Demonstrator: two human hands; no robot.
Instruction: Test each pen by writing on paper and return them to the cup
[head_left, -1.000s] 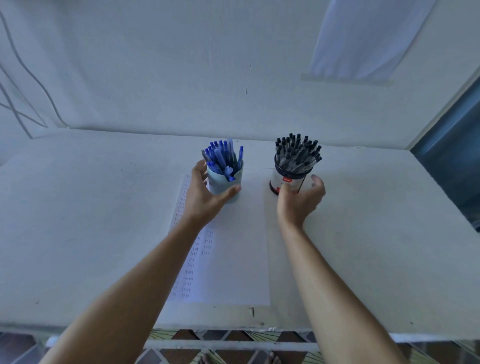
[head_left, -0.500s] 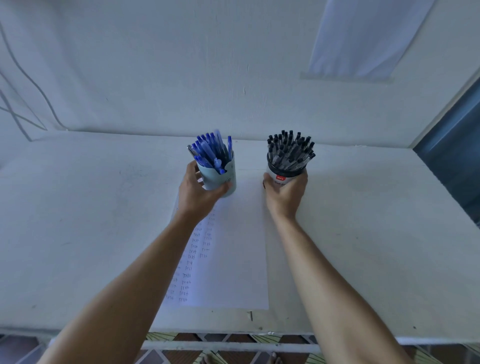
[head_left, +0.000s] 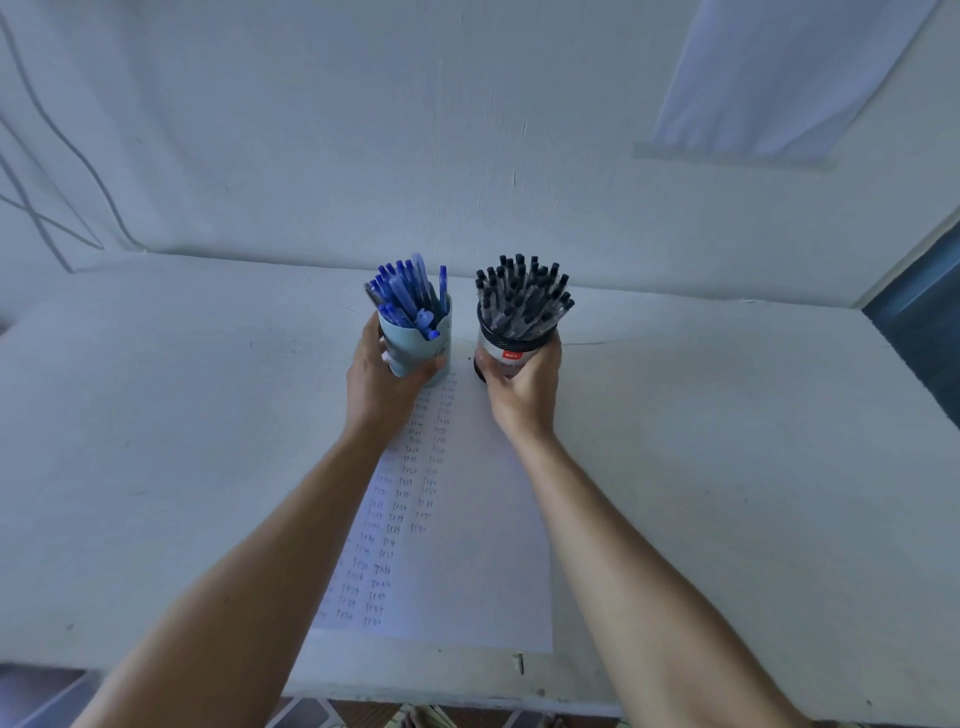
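Observation:
My left hand (head_left: 382, 382) grips a pale blue cup (head_left: 418, 345) packed with several blue pens (head_left: 408, 293). My right hand (head_left: 524, 389) grips a clear cup with a black rim (head_left: 506, 345) that is full of several black-capped pens (head_left: 522, 293). Both cups stand upright side by side at the far end of a white sheet of paper (head_left: 478, 545). Columns of the handwritten word "test" run down the sheet's left part. My forearms cover part of the paper's edges.
The white table (head_left: 156, 441) reaches a white wall at the back. Its front edge (head_left: 467, 691) is near me, with tiled floor below. Cables (head_left: 52, 171) hang on the wall at left. A dark opening (head_left: 924, 312) lies at the right.
Both hands closed round their cups. The right hand went from touching the black-pen cup's base to gripping it, and the two cups now stand closer together.

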